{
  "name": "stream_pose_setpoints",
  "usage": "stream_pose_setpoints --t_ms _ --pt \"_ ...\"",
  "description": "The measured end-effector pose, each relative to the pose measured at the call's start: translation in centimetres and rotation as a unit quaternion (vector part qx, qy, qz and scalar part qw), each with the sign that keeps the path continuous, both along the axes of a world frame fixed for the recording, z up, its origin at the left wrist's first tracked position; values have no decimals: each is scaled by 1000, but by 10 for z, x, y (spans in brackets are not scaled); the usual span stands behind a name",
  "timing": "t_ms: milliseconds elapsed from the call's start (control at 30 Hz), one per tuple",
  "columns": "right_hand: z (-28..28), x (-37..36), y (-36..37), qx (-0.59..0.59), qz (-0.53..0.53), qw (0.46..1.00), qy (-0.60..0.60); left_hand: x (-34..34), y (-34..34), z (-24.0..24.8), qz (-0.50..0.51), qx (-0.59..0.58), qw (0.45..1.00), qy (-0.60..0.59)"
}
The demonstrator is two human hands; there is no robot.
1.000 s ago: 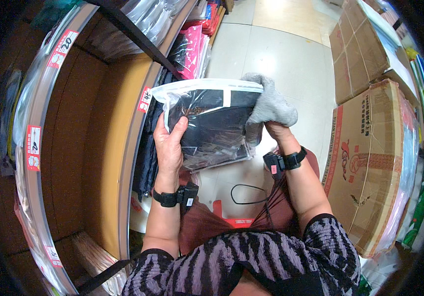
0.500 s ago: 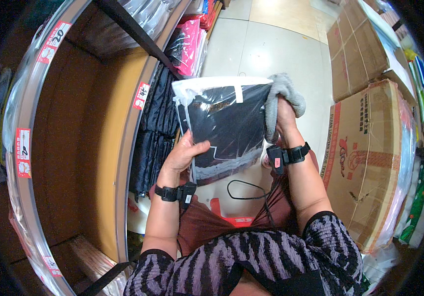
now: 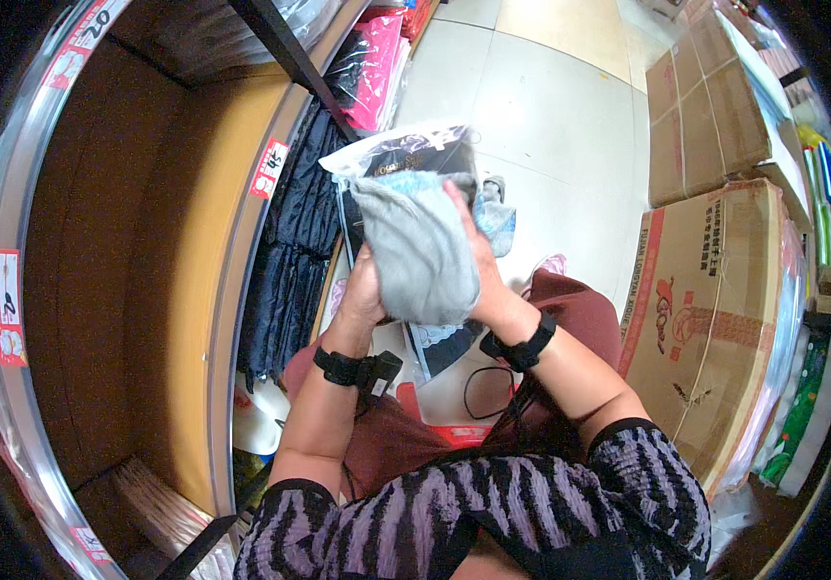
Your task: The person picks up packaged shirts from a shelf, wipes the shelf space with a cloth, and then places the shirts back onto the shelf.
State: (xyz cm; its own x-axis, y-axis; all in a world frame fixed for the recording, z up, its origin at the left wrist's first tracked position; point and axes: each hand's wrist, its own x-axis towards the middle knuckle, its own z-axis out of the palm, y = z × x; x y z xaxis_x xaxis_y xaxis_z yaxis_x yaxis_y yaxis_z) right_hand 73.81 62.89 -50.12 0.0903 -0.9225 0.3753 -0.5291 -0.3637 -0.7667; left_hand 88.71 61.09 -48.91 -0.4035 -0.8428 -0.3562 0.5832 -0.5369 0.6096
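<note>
A flat black item in a clear plastic package (image 3: 404, 160) is held up in front of me, tilted, with its top edge and a lower corner showing. A grey cloth (image 3: 420, 256) with pale blue parts lies spread over its face and hides most of it. My left hand (image 3: 364, 290) is closed on the left edge of the package, its fingertips out of sight behind it. On the right, my right hand (image 3: 481, 261) is closed on the cloth and presses it against the package; a loose end of the cloth hangs past the knuckles.
To the left stands a shelf rack (image 3: 227, 319) with price labels along its edges. Black folded packages (image 3: 290, 242) and a pink package (image 3: 377, 72) lie beside it. Large cardboard boxes (image 3: 696, 319) are stacked at right on the tiled floor (image 3: 551, 126).
My right hand has brought the cloth from the package's right edge leftward across its front, spreading it out. My left hand still grips the package's left side.
</note>
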Motion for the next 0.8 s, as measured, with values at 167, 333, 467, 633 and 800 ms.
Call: stream_pose_setpoints --t_ms 167,333,467,633,800 --pt "-59 -57 -19 171 5 983 -64 -13 -10 14 7 6 999 38" --pt "-38 -36 -7 482 -39 720 -499 2 -8 13 8 -6 998 64" --pt "-41 -58 0 507 -63 710 -485 10 -15 13 6 4 998 63" --pt "-26 -73 -17 293 -135 813 -485 25 -14 16 1 87 990 108" --pt "-15 -89 -29 246 -234 777 -529 25 -2 4 -102 23 990 -93"
